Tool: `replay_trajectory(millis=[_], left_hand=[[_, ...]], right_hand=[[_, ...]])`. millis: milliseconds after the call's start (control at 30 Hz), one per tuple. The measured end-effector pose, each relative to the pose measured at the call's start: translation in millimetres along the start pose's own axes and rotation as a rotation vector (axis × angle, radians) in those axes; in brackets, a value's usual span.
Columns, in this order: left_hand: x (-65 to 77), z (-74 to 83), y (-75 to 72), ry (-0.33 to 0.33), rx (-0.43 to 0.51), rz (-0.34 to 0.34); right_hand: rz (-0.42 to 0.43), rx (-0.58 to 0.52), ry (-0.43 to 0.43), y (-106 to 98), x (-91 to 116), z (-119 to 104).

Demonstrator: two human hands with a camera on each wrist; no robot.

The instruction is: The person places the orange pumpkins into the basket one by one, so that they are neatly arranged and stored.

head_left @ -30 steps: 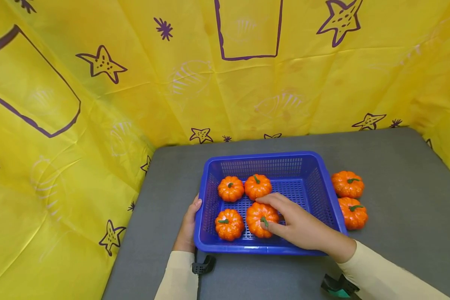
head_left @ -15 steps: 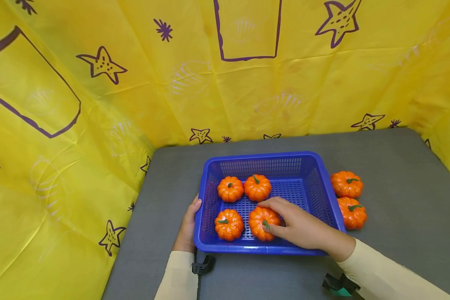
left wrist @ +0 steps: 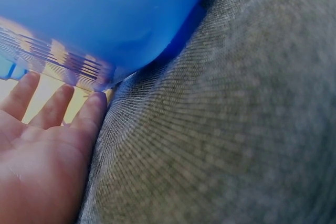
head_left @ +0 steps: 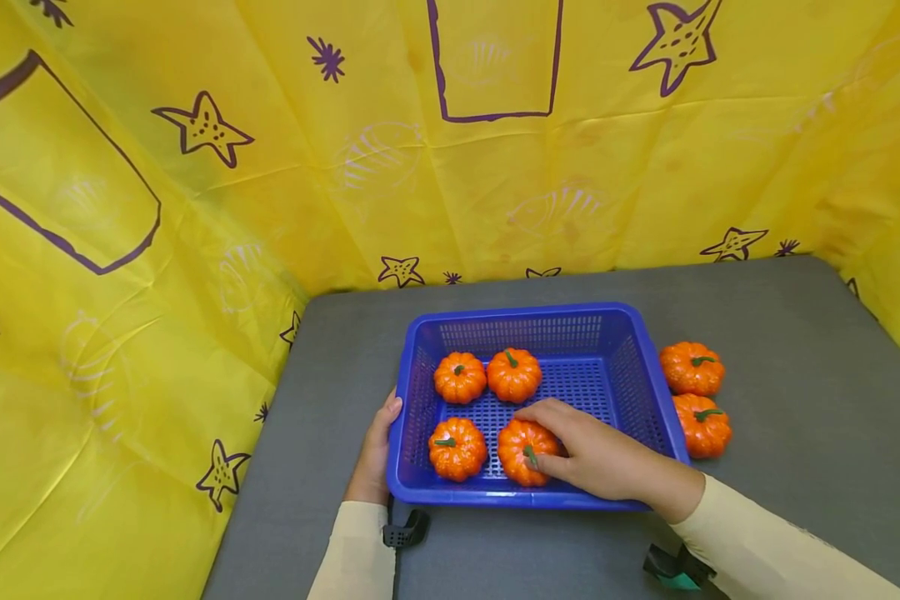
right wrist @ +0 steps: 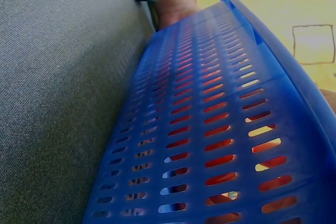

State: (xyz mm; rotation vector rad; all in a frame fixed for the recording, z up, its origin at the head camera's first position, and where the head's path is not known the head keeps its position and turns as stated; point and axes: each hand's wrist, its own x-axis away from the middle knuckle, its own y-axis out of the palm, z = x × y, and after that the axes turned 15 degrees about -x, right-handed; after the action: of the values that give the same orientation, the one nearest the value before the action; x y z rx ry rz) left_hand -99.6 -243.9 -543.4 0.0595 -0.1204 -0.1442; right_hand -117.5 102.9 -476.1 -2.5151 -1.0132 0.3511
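The grey desk [head_left: 802, 375] has a fine woven look, and its far and left edges run up against a yellow cloth [head_left: 487, 192] that hangs like walls around it. Soft creases cross the cloth, among dark purple starfish, spiky bursts, big outlined shapes and pale fish skeletons.

A blue basket [head_left: 521, 312] sits around the middle of the desk, well in from the far edge, its sides pierced with rows of slots. The left hand [head_left: 377, 454] is at its left end, fingers fairly straight and touching the outside wall. The right hand [head_left: 596, 452] reaches in over the near right corner, fingers curled round an orange pumpkin [head_left: 519, 446], thumb beside the stem. That pumpkin is inside, toward the basket's near edge; it is squat, glossy and deeply ribbed, with a short green stem. Whether it rests fully on the basket's floor I can't tell.

Just left of it is a similar pumpkin [head_left: 457, 450], and toward the far left corner are two more pumpkins [head_left: 514, 375] side by side. Outside the basket's right edge, a pair of pumpkins [head_left: 692, 368] stands on the desk, one behind the other. Both arms wear cream sleeves [head_left: 356, 554].
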Motion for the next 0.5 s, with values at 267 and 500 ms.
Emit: replay_trajectory(millis=[267, 500], left_hand=[[-1.2, -2.1, -1.5, -0.010, 0.010, 0.002], [-1.3, -3.1, -1.8, -0.010, 0.005, 0.001]], right_hand=[[-0.007, 0.019, -0.002, 1.0, -0.9, 1.0], [0.003, 0.033, -0.008, 0.2, 0.0, 1.1]])
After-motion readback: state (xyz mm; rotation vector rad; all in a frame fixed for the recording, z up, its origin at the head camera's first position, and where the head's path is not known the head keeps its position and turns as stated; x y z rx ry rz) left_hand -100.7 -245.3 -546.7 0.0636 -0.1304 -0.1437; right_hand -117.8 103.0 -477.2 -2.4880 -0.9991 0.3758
